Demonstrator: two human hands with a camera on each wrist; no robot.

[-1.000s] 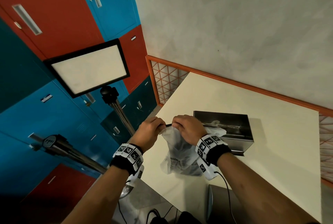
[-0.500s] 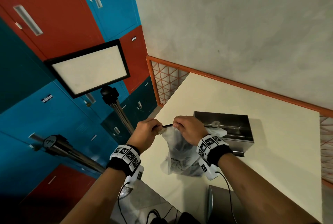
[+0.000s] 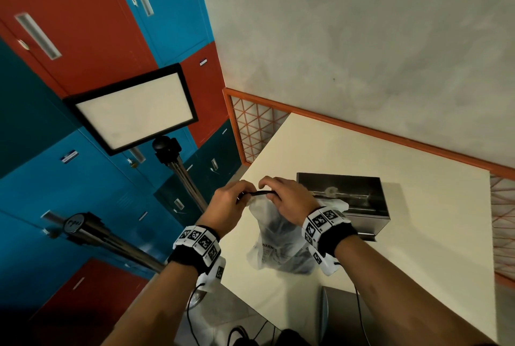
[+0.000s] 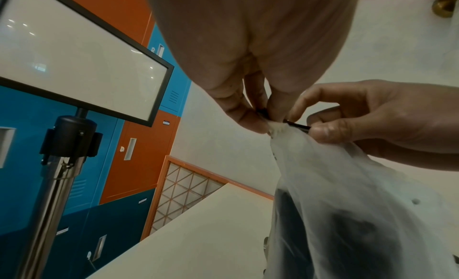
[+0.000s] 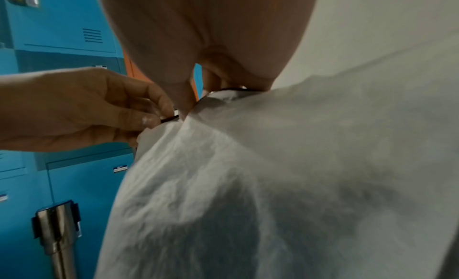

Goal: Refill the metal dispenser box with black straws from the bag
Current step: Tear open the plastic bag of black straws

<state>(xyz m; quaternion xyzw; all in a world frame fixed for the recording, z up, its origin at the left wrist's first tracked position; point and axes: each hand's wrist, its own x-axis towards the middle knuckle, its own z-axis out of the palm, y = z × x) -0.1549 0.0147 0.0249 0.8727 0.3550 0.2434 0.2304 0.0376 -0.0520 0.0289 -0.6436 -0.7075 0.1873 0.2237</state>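
A translucent white plastic bag (image 3: 278,239) with dark straws showing through it stands on the cream table (image 3: 432,248). A thin black tie (image 3: 259,193) runs round the bag's bunched neck. My left hand (image 3: 237,198) pinches one end of the tie (image 4: 296,125), and my right hand (image 3: 281,195) pinches the other end at the neck (image 5: 170,118). The bag (image 5: 273,185) hangs below both hands. Just behind the bag is the metal dispenser box (image 3: 348,192), its lid raised; its inside is mostly hidden.
A framed light panel (image 3: 133,108) on a stand and a chrome post (image 3: 80,225) stand left of the table, before red and blue lockers. An orange lattice rail (image 3: 250,128) borders the table's far and right sides. A grey wall rises behind.
My hands have drawn slightly apart at the bag's neck, and more of the black tie shows between them. The bag and box have stayed put.
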